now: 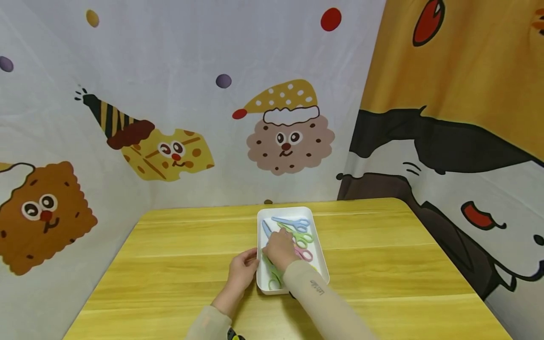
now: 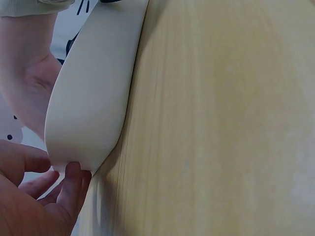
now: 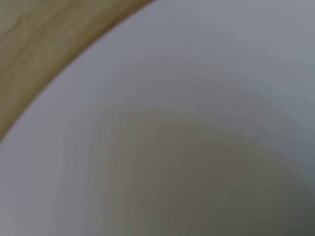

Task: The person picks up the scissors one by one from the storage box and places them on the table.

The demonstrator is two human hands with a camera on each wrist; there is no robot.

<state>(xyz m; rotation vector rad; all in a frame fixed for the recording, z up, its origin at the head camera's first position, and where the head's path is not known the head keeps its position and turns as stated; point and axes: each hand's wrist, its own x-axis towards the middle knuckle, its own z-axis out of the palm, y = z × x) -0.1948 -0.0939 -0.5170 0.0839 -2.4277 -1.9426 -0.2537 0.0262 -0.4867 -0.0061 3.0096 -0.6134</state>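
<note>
A white tray [image 1: 321, 264] on the table holds several pairs of scissors. Blue-handled scissors [image 1: 302, 222] lie at its far end, with green scissors [image 1: 302, 240] just nearer. Pink scissors [image 1: 304, 254] show at the right, and another green pair [image 1: 275, 279] lies near the front left. My right hand [image 1: 281, 248] reaches into the tray over the scissors, its fingertips hidden; a blue blade [image 1: 266, 229] shows beside it. With thumb and fingers, my left hand [image 2: 54, 196] holds the tray's left side at the rim and outer wall. The right wrist view is mostly a blurred white surface.
The wood-grain table [image 1: 178, 274] extends on both sides of the tray. A cartoon-printed curtain [image 1: 191, 56] hangs behind its far edge. Something dark and yellow [image 1: 234, 335] shows at the bottom edge by the left sleeve.
</note>
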